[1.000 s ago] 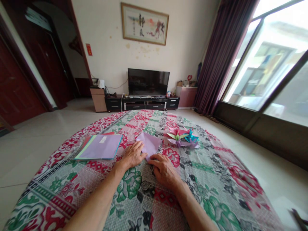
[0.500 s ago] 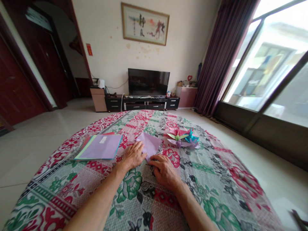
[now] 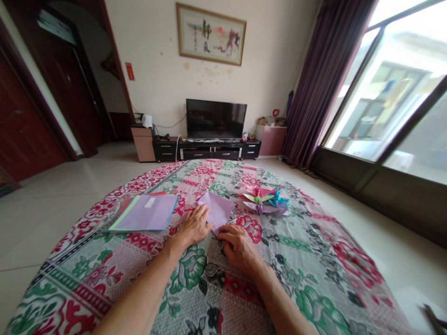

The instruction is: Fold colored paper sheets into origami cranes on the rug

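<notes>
1. Closest in, both forearms come up over the desk (image 3: 209,298), which has a flowery red and green cloth on it.
2. The left hand (image 3: 193,226) lies flat and open, palm down, fingers spread over the near left edge of the lilac paper (image 3: 218,208). It's pinning the paper, not gripping it.
3. The right hand (image 3: 239,246) sits just beside the left, knuckles bent, fingertips at the paper's near corner. I honestly can't tell if it's pinching the corner or only pressing on it.
4. The lilac paper lies on the cloth right at the fingertips, already folded, with its pointed part reaching away from both hands. My read is that a crease is being pressed down at the near end.
5. Thin sheet on soft cloth, so any further fold would need one hand holding it flat while the other lines up the edges, then a firm press.
6. Off to the left of the left hand, well apart, is a stack of coloured sheets (image 3: 146,212) with a lilac one on top.
7. Past the right hand and a bit to its right are some finished folded paper flowers (image 3: 265,200) in pink, teal and purple.
8. Way beyond both hands are a TV (image 3: 215,118) on a low cabinet, a framed picture (image 3: 210,34) above it, and a dark curtain (image 3: 321,79) to the right.
</notes>
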`<state>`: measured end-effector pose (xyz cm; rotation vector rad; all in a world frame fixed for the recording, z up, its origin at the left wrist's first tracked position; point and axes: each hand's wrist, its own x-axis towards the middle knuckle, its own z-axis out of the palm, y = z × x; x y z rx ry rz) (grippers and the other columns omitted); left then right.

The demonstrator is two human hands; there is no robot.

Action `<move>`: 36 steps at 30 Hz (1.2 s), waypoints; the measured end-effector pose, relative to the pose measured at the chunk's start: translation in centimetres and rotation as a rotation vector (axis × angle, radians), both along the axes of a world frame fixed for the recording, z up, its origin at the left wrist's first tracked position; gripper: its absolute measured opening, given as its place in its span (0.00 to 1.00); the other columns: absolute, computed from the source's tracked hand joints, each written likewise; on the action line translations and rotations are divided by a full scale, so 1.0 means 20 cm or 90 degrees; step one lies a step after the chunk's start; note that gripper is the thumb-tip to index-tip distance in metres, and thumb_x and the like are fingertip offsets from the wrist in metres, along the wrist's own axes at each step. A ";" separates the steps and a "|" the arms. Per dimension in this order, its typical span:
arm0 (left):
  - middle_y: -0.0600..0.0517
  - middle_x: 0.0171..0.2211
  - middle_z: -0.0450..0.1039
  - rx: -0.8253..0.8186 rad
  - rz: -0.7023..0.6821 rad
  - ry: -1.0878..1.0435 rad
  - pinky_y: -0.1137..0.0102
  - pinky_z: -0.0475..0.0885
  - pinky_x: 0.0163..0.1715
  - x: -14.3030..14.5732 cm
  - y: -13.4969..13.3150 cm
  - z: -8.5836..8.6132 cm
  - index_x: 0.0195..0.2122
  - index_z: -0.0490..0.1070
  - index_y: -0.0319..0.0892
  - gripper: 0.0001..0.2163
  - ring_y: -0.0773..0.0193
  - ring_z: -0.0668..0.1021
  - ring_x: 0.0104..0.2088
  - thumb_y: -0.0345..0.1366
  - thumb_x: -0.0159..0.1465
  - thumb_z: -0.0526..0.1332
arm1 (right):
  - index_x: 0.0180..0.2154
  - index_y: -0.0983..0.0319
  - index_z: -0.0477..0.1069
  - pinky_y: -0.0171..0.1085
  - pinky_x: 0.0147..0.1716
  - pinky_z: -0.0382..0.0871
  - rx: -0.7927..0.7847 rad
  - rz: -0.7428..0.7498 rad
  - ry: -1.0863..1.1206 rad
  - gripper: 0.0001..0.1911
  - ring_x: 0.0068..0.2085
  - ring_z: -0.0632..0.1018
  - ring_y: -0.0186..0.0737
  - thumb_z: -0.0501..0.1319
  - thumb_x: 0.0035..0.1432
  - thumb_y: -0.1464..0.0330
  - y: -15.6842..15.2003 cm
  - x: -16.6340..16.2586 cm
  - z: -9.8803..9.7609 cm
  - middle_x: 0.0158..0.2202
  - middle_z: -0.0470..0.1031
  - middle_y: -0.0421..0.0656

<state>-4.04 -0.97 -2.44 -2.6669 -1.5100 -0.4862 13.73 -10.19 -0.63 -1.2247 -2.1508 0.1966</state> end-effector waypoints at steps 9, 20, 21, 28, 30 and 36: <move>0.41 0.60 0.57 -0.004 -0.005 -0.010 0.56 0.57 0.56 0.00 0.00 0.01 0.57 0.61 0.38 0.24 0.51 0.59 0.60 0.44 0.62 0.51 | 0.50 0.57 0.67 0.41 0.49 0.59 -0.011 -0.009 -0.032 0.23 0.47 0.69 0.40 0.53 0.52 0.77 -0.01 -0.01 0.02 0.45 0.71 0.44; 0.41 0.60 0.57 0.003 0.004 -0.010 0.58 0.56 0.57 0.00 -0.02 0.01 0.57 0.60 0.38 0.23 0.53 0.60 0.60 0.43 0.62 0.51 | 0.51 0.53 0.67 0.42 0.49 0.57 -0.012 -0.017 -0.077 0.22 0.46 0.67 0.41 0.54 0.55 0.74 -0.02 -0.02 0.02 0.44 0.68 0.43; 0.41 0.60 0.57 0.005 0.006 -0.012 0.58 0.56 0.57 0.00 -0.02 0.02 0.56 0.61 0.38 0.23 0.53 0.60 0.60 0.43 0.62 0.51 | 0.51 0.53 0.67 0.42 0.49 0.57 -0.010 -0.020 -0.078 0.22 0.46 0.67 0.41 0.54 0.55 0.74 -0.01 -0.02 0.01 0.44 0.68 0.43; 0.41 0.59 0.59 0.014 0.009 -0.006 0.59 0.57 0.57 0.00 -0.02 0.03 0.55 0.62 0.39 0.23 0.53 0.60 0.60 0.44 0.62 0.51 | 0.47 0.53 0.69 0.41 0.50 0.57 -0.011 -0.026 -0.084 0.20 0.47 0.66 0.40 0.55 0.54 0.74 -0.02 -0.02 0.02 0.45 0.67 0.42; 0.41 0.59 0.59 0.014 0.005 -0.007 0.59 0.57 0.57 0.00 -0.02 0.02 0.55 0.62 0.38 0.23 0.53 0.60 0.60 0.44 0.62 0.51 | 0.47 0.53 0.69 0.41 0.50 0.57 -0.012 -0.027 -0.082 0.20 0.47 0.66 0.40 0.55 0.54 0.75 -0.02 -0.02 0.02 0.45 0.68 0.42; 0.40 0.59 0.59 0.010 0.001 -0.015 0.58 0.57 0.57 0.00 -0.01 0.02 0.55 0.62 0.37 0.24 0.52 0.60 0.60 0.45 0.62 0.51 | 0.48 0.54 0.69 0.43 0.50 0.57 -0.015 -0.017 -0.070 0.19 0.47 0.66 0.41 0.54 0.54 0.74 -0.02 -0.02 0.02 0.45 0.67 0.43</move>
